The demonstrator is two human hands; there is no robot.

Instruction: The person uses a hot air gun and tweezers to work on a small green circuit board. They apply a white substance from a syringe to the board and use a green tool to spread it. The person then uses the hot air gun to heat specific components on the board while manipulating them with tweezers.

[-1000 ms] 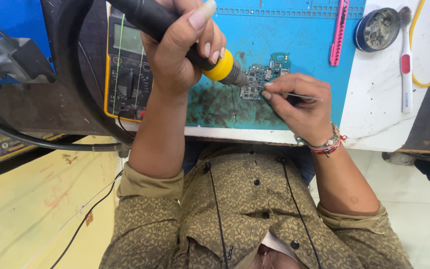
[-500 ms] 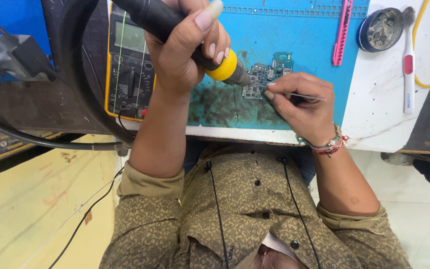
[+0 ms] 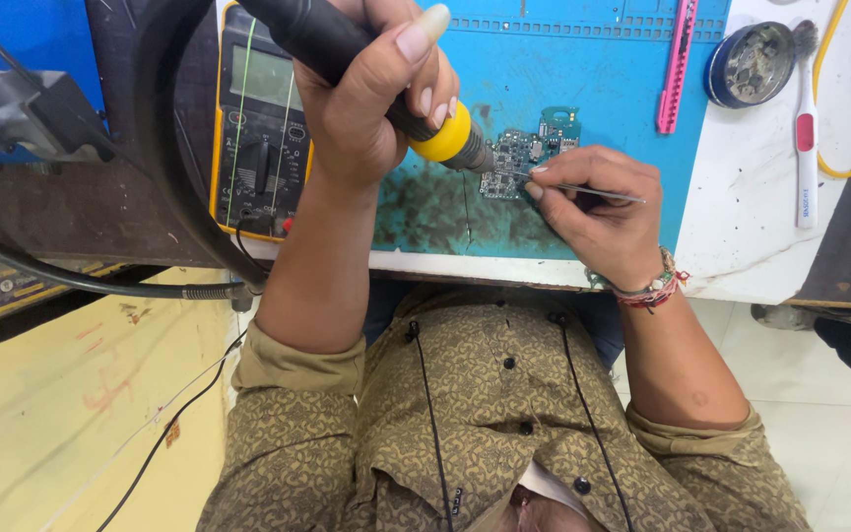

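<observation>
My left hand (image 3: 366,108) grips a thick black heat tool with a yellow collar (image 3: 445,133). Its metal nozzle points down at a small green circuit board (image 3: 524,156) lying on a blue work mat (image 3: 593,89). To the right of the board, my right hand (image 3: 598,217) pinches thin metal tweezers (image 3: 598,192), whose tips touch the board's right edge just beside the nozzle. The mat below the board is stained dark.
A yellow-cased multimeter (image 3: 258,128) lies left of the mat, with a thick black hose (image 3: 155,167) curving over it. A pink cutter (image 3: 677,64), a round tin (image 3: 752,64), a toothbrush (image 3: 805,128) and a yellow cable (image 3: 844,118) lie at the right. The white table edge (image 3: 485,268) runs along my chest.
Almost nothing has moved. Both hands stay at the board, with the nozzle and the tweezer tips shifting only slightly.
</observation>
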